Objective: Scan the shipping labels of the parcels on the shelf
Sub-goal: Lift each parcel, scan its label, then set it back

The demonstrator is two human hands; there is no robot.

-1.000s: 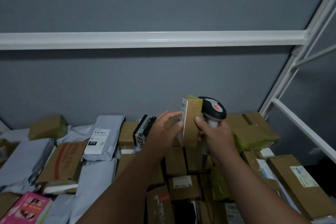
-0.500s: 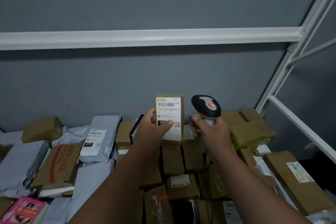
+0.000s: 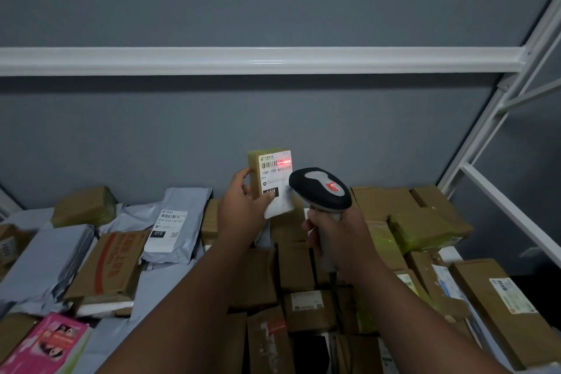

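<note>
Since a second ago we've swung the small parcel (image 3: 270, 182) label-forward, and the scanner (image 3: 320, 188) has come in at its 4 o'clock, red line now on the barcode. Left hand (image 3: 243, 206) pinches the box's lower edge, thumb across the label; right hand (image 3: 337, 234) is wrapped round the scanner handle. Risk, we reckon: the beam only catches the barcode's right end, so a misread if either hand wobbles.

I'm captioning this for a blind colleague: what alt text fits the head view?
A left hand holds up a small box while the right hand aims a scanner, its red line across the label's barcode. Parcels crowd the shelf below.
</note>
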